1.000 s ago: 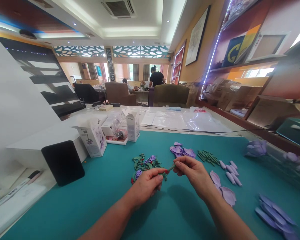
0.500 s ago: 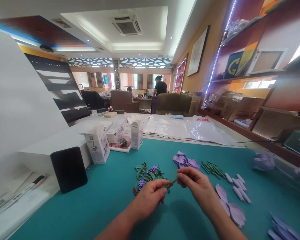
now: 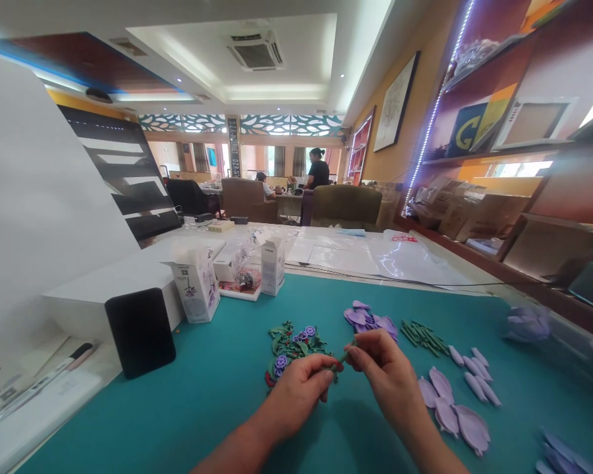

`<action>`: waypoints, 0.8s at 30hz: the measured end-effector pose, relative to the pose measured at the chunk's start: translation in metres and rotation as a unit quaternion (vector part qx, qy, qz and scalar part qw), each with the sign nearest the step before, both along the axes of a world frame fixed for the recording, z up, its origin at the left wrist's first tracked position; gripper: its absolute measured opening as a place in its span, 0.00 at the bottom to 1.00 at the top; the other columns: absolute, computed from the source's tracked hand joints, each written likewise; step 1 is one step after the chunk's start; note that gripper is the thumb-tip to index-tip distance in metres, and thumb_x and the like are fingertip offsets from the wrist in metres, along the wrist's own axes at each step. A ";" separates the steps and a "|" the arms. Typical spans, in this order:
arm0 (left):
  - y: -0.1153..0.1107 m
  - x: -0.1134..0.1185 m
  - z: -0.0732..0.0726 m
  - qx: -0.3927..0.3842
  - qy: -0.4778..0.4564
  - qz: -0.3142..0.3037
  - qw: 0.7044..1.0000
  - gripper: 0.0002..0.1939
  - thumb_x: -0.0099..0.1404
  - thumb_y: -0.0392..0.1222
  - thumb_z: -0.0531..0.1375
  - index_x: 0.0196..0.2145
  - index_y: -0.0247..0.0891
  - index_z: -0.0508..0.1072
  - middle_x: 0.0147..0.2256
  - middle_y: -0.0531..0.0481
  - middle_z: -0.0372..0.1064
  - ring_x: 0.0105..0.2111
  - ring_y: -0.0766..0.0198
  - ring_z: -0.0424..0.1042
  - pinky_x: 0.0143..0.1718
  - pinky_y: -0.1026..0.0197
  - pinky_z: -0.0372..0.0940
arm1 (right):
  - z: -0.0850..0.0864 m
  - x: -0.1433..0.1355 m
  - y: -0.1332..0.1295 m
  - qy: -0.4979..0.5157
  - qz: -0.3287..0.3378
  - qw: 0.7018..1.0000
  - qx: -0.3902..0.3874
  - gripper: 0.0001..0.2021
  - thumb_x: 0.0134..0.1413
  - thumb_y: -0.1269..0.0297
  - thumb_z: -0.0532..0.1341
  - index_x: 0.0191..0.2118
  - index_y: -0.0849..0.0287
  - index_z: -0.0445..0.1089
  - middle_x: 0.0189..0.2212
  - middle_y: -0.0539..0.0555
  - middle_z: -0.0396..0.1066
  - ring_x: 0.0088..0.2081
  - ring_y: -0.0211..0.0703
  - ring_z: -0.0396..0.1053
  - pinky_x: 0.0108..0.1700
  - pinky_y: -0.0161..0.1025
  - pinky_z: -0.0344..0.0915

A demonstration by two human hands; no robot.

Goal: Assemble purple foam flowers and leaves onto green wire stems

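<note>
Your left hand point(image 3: 299, 388) is pinched closed, thumb against forefinger, on a small red piece point(image 3: 338, 365); your right hand point(image 3: 383, 362) grips a slim green rod point(image 3: 346, 357) spanning the short gap between both sets of fingertips. Your fingers cover its ends, so you cannot tell from here whether rod and red piece are joined. That hidden contact is the main risk: if your hands press off the rod's line, it could bind, or the red piece could twist loose. With so little surface to pinch, a slip seems easy. A dropped part might land in the heap of green leafy pieces point(image 3: 301, 341) just beyond your left hand, where similar colours and purple openwork wheels point(image 3: 281, 365) would hide it. Beyond your right hand lie purple petals point(image 3: 360, 320) and, to its right, more green rods point(image 3: 421, 336). If your right forearm swings outward, it could sweep the lilac petals point(image 3: 473, 426) beside it out of place.
</note>
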State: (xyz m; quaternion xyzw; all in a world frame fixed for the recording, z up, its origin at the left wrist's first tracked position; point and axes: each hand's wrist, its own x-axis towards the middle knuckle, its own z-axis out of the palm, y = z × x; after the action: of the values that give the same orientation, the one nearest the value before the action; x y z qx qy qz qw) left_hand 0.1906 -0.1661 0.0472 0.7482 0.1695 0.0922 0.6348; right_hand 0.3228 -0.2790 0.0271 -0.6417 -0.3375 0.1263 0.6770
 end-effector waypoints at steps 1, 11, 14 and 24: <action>0.000 0.000 0.000 0.002 -0.001 0.002 1.000 0.18 0.60 0.45 0.53 0.43 0.34 0.73 0.23 0.55 0.60 0.25 0.67 0.57 0.31 0.64 0.57 | -0.002 0.000 0.001 0.002 0.004 1.000 0.000 0.16 0.46 0.51 0.65 0.35 0.57 0.66 0.25 0.52 0.72 0.28 0.44 0.70 0.30 0.39 0.67; 0.000 0.002 -0.008 0.040 -0.024 0.019 0.999 0.15 0.60 0.47 0.52 0.36 0.34 0.73 0.24 0.54 0.59 0.26 0.66 0.59 0.29 0.64 0.55 | -0.003 -0.020 0.007 -0.003 -0.017 0.999 0.040 0.15 0.51 0.51 0.62 0.38 0.56 0.61 0.26 0.52 0.73 0.29 0.44 0.71 0.31 0.39 0.66; -0.001 0.002 -0.009 0.067 -0.026 0.027 0.997 0.15 0.61 0.48 0.52 0.32 0.34 0.72 0.23 0.55 0.58 0.25 0.67 0.58 0.28 0.65 0.53 | -0.003 -0.021 0.007 0.010 0.003 0.999 0.033 0.16 0.50 0.52 0.63 0.38 0.56 0.61 0.27 0.53 0.73 0.29 0.44 0.72 0.31 0.40 0.67; -0.004 -0.001 -0.003 0.121 -0.035 0.050 0.991 0.15 0.63 0.49 0.51 0.27 0.36 0.69 0.22 0.56 0.56 0.25 0.67 0.55 0.29 0.65 0.52 | -0.004 -0.032 0.011 0.008 -0.019 0.999 0.048 0.15 0.52 0.51 0.61 0.38 0.55 0.60 0.29 0.54 0.74 0.28 0.43 0.72 0.32 0.39 0.69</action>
State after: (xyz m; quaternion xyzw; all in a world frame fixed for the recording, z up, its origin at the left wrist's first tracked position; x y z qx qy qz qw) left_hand 0.1899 -0.1700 0.0442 0.8067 0.1721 0.1698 0.5393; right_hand 0.2912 -0.2682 0.0233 -0.6138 -0.3257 0.1018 0.7118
